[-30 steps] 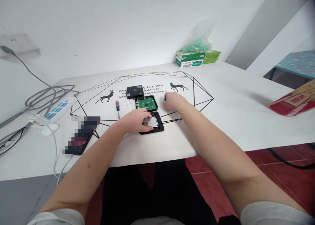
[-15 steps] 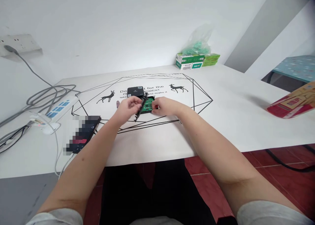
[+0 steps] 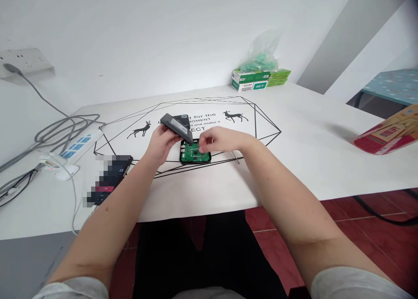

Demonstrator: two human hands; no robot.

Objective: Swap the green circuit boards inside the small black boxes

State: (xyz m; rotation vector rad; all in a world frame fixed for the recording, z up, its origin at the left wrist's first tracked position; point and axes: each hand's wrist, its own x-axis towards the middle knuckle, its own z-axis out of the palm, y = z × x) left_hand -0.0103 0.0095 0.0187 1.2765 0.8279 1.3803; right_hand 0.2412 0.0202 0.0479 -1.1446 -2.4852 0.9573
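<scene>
My left hand point(image 3: 162, 143) grips a black cover with a pale label point(image 3: 177, 127), held tilted above the mat. Below and to its right lies a black case with a green circuit board point(image 3: 192, 153) inside. Over the board's upper right part is my right hand point(image 3: 214, 139), its fingers pinched together; what they hold, if anything, is too small to tell. A flat black box point(image 3: 184, 118) rests behind, partly covered by the held cover. A thin dark tool point(image 3: 235, 157) lies beside my right wrist.
At the left are a phone point(image 3: 114, 177), a power strip point(image 3: 78, 147) and grey cables point(image 3: 70, 124). Green and white boxes point(image 3: 251, 77) with a plastic bag point(image 3: 262, 57) stand by the wall. A red and brown package point(image 3: 388, 133) sits at the right.
The cover has turned from edge-on to show its labelled face and moved up and left. The circuit board is more exposed and sits slightly nearer. My right hand has lifted slightly.
</scene>
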